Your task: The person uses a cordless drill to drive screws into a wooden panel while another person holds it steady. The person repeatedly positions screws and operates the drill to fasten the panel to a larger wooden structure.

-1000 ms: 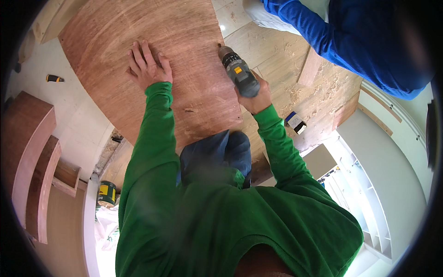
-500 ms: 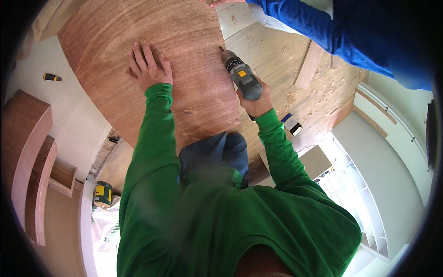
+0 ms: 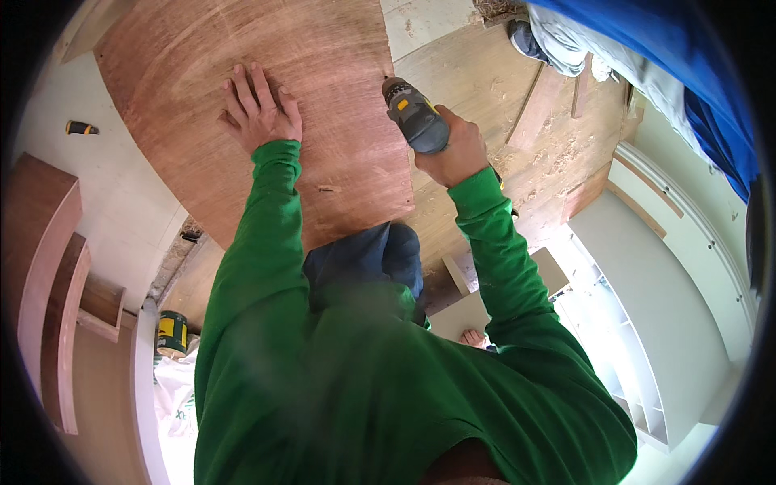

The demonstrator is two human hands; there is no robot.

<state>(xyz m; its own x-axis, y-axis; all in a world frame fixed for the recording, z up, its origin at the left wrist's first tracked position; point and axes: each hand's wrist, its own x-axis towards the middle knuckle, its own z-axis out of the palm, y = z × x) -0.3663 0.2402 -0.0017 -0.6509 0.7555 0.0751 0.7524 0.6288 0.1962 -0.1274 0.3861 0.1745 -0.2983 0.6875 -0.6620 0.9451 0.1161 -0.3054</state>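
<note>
A cordless drill [image 3: 417,120], grey with a yellow patch, is gripped in my right hand [image 3: 462,149]. Its chuck is at the right edge of a large reddish plywood sheet [image 3: 347,153]. The tip of the bit is hidden from me, so I cannot tell whether it is in the wood. My left hand [image 3: 263,113] lies flat on the sheet, fingers spread, holding nothing. A small dark mark [image 3: 326,189] shows on the wood nearer my knees.
To the right, wood shavings lie on a pale board [image 3: 477,105] beside loose wood strips [image 3: 537,105]. A co-worker in a blue sleeve [image 3: 687,48] is at the upper right. Left are a yellow-and-black tool [image 3: 82,128], wooden boxes [image 3: 48,218] and a can [image 3: 171,333].
The drill has swung to a steeper angle, with my right hand slightly higher. My left hand stays on the sheet. The co-worker's hand has left the sheet, and the co-worker has shifted right.
</note>
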